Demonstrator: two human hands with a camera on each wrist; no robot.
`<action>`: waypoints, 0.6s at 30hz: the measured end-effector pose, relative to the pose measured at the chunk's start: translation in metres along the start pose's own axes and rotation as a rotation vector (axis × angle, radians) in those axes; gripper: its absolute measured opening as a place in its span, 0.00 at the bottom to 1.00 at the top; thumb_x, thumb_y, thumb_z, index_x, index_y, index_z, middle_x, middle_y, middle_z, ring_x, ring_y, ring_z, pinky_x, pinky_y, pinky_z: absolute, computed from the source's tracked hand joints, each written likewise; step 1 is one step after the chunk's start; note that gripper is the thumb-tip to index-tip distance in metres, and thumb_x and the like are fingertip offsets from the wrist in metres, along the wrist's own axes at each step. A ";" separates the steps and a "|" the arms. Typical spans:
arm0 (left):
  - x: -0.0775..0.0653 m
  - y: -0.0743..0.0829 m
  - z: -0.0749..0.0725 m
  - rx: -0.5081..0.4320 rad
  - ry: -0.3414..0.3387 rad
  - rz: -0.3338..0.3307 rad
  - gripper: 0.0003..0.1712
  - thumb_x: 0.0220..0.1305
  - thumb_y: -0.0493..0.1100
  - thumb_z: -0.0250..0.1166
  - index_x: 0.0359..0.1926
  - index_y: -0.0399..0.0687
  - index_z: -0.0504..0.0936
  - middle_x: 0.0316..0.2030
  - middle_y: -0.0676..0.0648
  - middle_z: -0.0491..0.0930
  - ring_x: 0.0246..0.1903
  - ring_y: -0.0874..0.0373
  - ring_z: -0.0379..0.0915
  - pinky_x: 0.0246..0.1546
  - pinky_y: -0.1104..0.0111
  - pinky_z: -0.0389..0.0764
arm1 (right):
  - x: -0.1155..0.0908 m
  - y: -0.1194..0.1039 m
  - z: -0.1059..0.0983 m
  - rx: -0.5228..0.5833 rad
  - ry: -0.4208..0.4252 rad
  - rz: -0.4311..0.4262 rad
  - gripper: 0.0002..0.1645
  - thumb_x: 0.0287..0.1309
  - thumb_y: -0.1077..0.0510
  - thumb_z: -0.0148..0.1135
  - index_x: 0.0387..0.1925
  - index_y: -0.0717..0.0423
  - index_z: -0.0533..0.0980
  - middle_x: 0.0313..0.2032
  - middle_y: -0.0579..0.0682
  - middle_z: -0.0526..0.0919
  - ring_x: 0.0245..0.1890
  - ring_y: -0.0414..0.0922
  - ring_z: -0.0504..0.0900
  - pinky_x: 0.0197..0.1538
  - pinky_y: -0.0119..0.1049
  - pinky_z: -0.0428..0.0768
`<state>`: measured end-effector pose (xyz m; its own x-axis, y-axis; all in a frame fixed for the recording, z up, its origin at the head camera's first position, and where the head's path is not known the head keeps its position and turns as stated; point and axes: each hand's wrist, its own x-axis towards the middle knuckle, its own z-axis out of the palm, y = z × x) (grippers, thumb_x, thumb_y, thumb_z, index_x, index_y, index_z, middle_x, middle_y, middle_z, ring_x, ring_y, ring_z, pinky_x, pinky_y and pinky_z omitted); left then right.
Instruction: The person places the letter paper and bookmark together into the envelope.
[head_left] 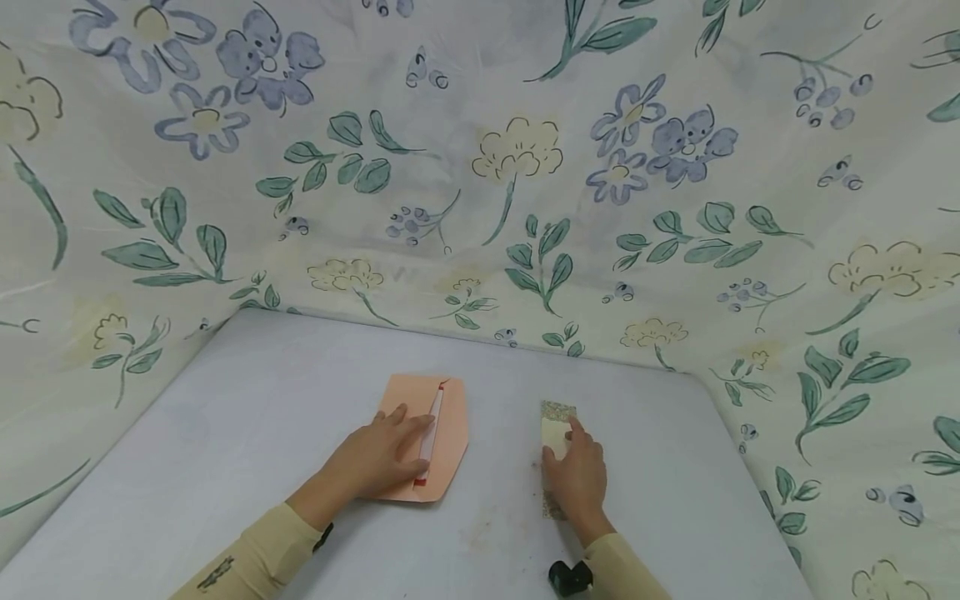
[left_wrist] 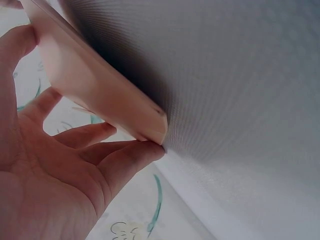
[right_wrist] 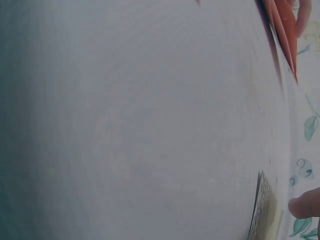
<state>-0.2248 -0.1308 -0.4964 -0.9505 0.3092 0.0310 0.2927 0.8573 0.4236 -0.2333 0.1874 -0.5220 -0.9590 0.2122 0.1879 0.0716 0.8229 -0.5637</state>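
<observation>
A peach-coloured paper envelope (head_left: 449, 433) with cut corners lies on the white table, left of centre. On it is a narrow white strip (head_left: 427, 443) with red ends. My left hand (head_left: 378, 454) rests on the envelope, its fingers spread across the strip. From the left wrist, the thumb touches a corner of the envelope (left_wrist: 100, 82) and the fingers lie along its face. Further right, my right hand (head_left: 581, 479) is over a cream strip with speckled ends (head_left: 558, 411). In the right wrist view a fingertip (right_wrist: 305, 204) stands apart from this speckled strip (right_wrist: 262, 215).
The table (head_left: 495, 542) has faint smudges and crumbs between the hands. Behind and at both sides hangs a floral sheet (head_left: 450, 275), meeting the table's edges. A black wrist device (head_left: 568, 577) sits at the right cuff.
</observation>
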 end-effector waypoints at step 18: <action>-0.004 0.005 0.001 0.006 -0.001 -0.019 0.40 0.62 0.61 0.69 0.72 0.55 0.72 0.72 0.30 0.64 0.64 0.20 0.62 0.57 0.33 0.70 | -0.002 0.009 -0.015 -0.120 -0.088 0.026 0.55 0.55 0.43 0.73 0.73 0.69 0.61 0.58 0.72 0.76 0.54 0.65 0.76 0.55 0.62 0.73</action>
<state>-0.2190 -0.1272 -0.4953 -0.9557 0.2933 0.0223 0.2754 0.8655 0.4185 -0.2268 0.2024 -0.5159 -0.9764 0.1911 0.1003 0.1235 0.8759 -0.4664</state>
